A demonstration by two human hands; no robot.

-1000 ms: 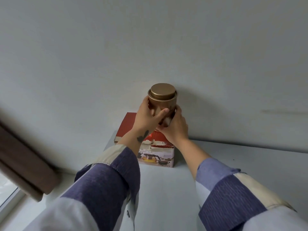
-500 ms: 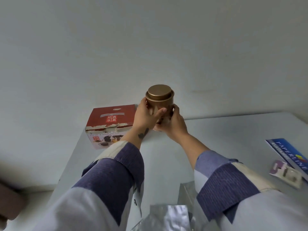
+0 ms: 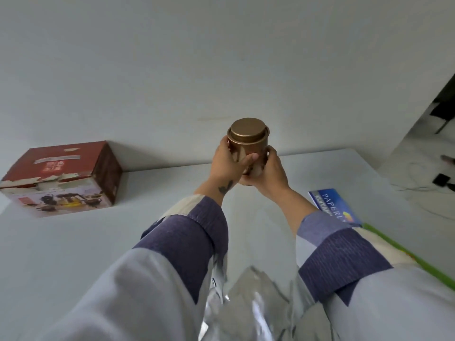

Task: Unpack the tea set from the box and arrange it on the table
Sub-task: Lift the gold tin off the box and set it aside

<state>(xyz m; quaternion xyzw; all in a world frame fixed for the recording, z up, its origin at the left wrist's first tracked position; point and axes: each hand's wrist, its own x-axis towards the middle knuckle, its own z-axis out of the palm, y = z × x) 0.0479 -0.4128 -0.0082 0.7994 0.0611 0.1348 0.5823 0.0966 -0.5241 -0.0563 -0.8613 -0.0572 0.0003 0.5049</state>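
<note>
A round bronze tin [image 3: 248, 141] with a lid is held upright above the white table [image 3: 73, 242], near the back wall. My left hand [image 3: 227, 166] wraps its left side, thumb across the front. My right hand [image 3: 269, 175] cups its right side and base. The red tea set box [image 3: 61, 178], closed, with pictures of a teapot and cups on its front, stands on the table at the far left, well apart from both hands.
A blue paper ream wrapper [image 3: 333, 209] lies at the right of the table, with a green-edged sheet [image 3: 403, 254] beside it. Crumpled silver foil packaging [image 3: 248, 308] sits close in front of me between my arms. Cables lie on the floor at far right.
The tin, held in both hands, has travelled right, away from the red box. The box now appears far left, and the blue wrapper and foil have come into view.
</note>
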